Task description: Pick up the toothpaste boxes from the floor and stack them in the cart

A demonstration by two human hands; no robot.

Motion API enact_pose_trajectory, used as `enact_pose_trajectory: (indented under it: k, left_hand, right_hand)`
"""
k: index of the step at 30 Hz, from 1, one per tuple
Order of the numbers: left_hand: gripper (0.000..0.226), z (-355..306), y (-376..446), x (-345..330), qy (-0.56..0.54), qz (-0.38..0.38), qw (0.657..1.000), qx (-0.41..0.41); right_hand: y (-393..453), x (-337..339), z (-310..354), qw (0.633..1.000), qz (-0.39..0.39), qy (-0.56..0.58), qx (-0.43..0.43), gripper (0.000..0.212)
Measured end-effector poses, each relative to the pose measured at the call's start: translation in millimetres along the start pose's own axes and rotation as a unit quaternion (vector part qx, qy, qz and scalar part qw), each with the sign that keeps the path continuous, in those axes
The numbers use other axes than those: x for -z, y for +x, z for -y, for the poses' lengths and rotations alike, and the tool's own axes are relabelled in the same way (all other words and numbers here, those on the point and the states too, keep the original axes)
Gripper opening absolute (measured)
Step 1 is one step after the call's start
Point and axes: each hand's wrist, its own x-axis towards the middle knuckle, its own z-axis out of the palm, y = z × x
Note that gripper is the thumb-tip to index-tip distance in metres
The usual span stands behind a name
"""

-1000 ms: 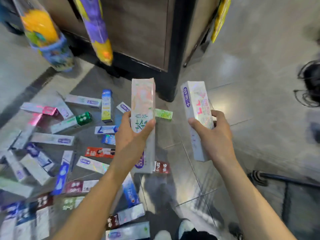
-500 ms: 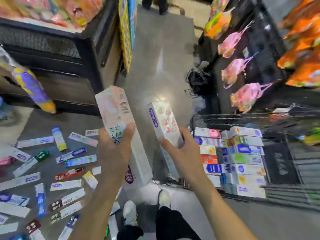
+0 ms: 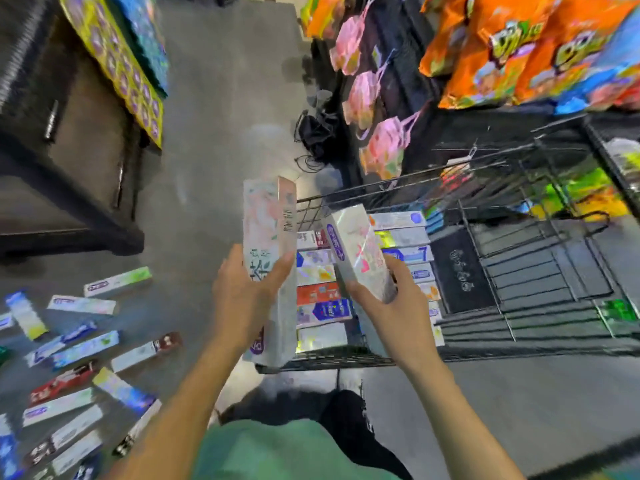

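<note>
turning from the floor pile (image 3: 74, 351) to the cart (image 3: 512, 271), left hand (image 3: 242, 299) and right hand (image 3: 398, 306) each clamp one box, ready for stacking.

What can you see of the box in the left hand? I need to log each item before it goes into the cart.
The box in the left hand is a long, slim carton, apparently glossy card, pale with pink and green floral print. A barcode sits on its narrow side, dark characters mid-face and a purple logo near the bottom. It stands nearly upright in the air beside the cart, and the left hand grips its middle, thumb across the front.
</note>
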Motion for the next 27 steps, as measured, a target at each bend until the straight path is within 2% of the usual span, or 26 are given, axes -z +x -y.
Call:
enact_pose_trajectory:
  k: [3,6,9,14,18,21,24,27]
  left_hand:
    - [0.042,6.2,-1.2,-54.7,0.023,0.006,1.000,0.018]
    - [0.036,11.6,-1.3,-96.9,0.014,-0.032,0.999,0.036]
    - [0.037,27.0,1.4,-120.8,0.019,-0.061,0.997,0.040]
    - [0.043,56.7,14.1,-138.1,0.045,-0.049,0.997,0.044]
    - [0.051,84.7,28.9,-142.2,0.108,0.025,0.993,0.029]
    - [0.057,115.2,40.2,-140.7,0.210,0.090,0.973,-0.004]
    - [0.076,148.5,50.0,-140.1,0.320,0.191,0.928,0.005]
    - [0.088,178.9,55.3,-146.7,0.402,0.309,0.862,0.001]
  right_hand:
    - [37.8,39.0,-40.6,0.999,0.039,-0.031,0.002,0.038]
    - [71.6,65.3,-70.3,0.995,0.078,-0.061,0.020,0.045]
    - [97.4,69.5,-96.6,0.988,0.121,-0.092,0.029,0.051]
    - [126.1,58.8,-137.4,0.981,0.163,-0.104,0.019,0.046]
    - [149.8,47.4,-168.7,0.982,0.155,-0.112,0.009,0.045]
    - [165.7,45.9,-190.5,0.981,0.132,-0.135,0.043,0.048]
    - [181.1,48.2,-204.7,0.972,0.135,-0.174,0.087,0.056]
    - [191.4,46.3,-215.9,0.964,0.159,-0.186,0.108,0.056]
